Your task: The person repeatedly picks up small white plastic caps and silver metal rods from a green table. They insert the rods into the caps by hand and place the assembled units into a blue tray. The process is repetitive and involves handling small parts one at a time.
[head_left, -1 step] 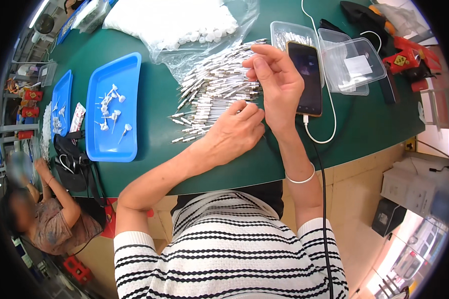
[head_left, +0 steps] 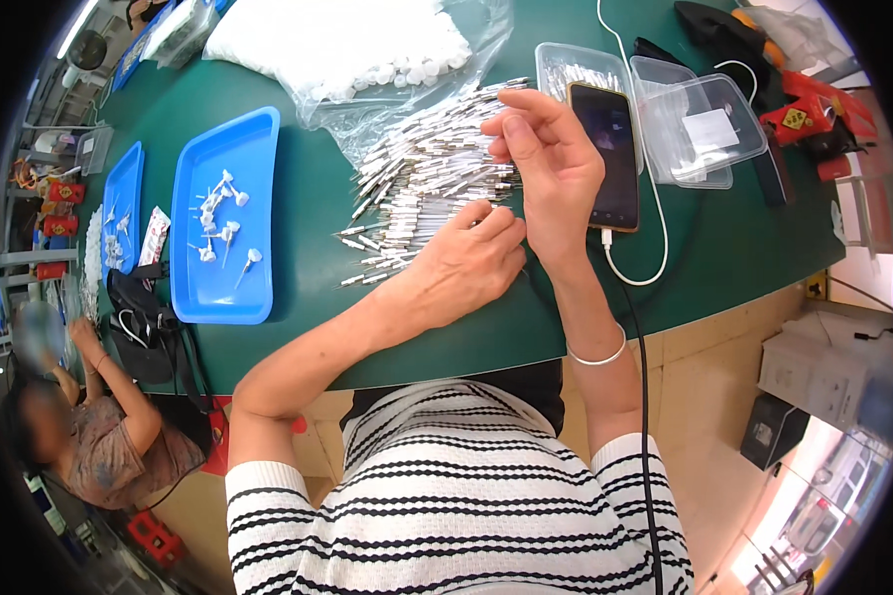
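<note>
My left hand [head_left: 469, 256] rests low over the near right part of a pile of thin metal-tipped rods [head_left: 437, 149]. Its fingers are curled in and closed, and whatever they hold is hidden. Raised just right of the pile, my right hand [head_left: 558, 164] has its fingers bent toward the thumb. Anything pinched there is too small to make out. A white bangle [head_left: 599, 358] circles the right wrist. Behind that hand lies a dark phone [head_left: 608, 149] with a white cable plugged into its lower end.
A blue tray [head_left: 223, 293] holds several white-capped pieces; a smaller blue tray [head_left: 119, 183] lies farther left. Beyond the rods is a clear bag of white caps [head_left: 367, 40]. Clear plastic boxes [head_left: 700, 129] stand right of the phone. A black bag [head_left: 149, 342] and a co-worker [head_left: 119, 436] are at left.
</note>
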A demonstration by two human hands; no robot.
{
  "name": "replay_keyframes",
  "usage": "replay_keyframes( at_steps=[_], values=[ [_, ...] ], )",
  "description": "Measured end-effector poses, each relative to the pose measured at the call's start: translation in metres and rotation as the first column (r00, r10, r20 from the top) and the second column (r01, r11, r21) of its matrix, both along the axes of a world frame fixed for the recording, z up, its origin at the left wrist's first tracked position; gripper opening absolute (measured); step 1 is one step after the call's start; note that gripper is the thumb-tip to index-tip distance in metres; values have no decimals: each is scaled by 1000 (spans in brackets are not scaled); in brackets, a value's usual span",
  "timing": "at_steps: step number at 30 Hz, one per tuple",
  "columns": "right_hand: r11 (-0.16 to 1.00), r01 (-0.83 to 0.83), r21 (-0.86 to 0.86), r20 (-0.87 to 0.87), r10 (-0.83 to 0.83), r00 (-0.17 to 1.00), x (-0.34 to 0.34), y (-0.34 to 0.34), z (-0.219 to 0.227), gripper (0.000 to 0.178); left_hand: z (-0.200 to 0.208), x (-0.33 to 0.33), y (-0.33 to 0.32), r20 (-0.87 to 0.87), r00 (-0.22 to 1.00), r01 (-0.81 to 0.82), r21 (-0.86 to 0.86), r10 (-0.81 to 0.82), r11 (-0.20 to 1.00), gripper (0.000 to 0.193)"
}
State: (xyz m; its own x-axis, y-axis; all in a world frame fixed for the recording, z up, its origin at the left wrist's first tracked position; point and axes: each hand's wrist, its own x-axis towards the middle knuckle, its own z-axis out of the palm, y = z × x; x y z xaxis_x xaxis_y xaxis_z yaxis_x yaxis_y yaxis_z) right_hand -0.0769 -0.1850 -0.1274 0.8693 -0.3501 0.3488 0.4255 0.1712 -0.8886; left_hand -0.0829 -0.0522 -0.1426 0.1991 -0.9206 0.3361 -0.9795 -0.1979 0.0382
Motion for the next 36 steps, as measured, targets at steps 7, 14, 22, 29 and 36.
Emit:
replay_keyframes(
  at_steps=[7, 14, 22, 29, 36],
  values=[
    [998, 33, 45, 40, -35, 999, 0, -4, 6, 18, 37, 5, 29, -106, 982, -180, -250, 158, 951, 13],
    [946, -189, -262, -130, 159, 979, -27, 10, 15, 17, 34, -11, 51, -901, 418, -712, -404, -116, 574, 13],
    [806, -395, -440, -398, 219, 891, -180, -41, 45, 31, 30, -26, 76, -917, 237, -789, -374, -320, 487, 8],
    [665, 721, -194, -26, -738, 674, -257, -129, 43, 27, 36, -27, 75, -928, 183, -790, -334, -324, 514, 7],
    [728, 420, -542, 122, -426, 896, -121, -34, 48, 16, 40, -23, 27, -779, -286, -775, -155, -557, 613, 13]
  ],
)
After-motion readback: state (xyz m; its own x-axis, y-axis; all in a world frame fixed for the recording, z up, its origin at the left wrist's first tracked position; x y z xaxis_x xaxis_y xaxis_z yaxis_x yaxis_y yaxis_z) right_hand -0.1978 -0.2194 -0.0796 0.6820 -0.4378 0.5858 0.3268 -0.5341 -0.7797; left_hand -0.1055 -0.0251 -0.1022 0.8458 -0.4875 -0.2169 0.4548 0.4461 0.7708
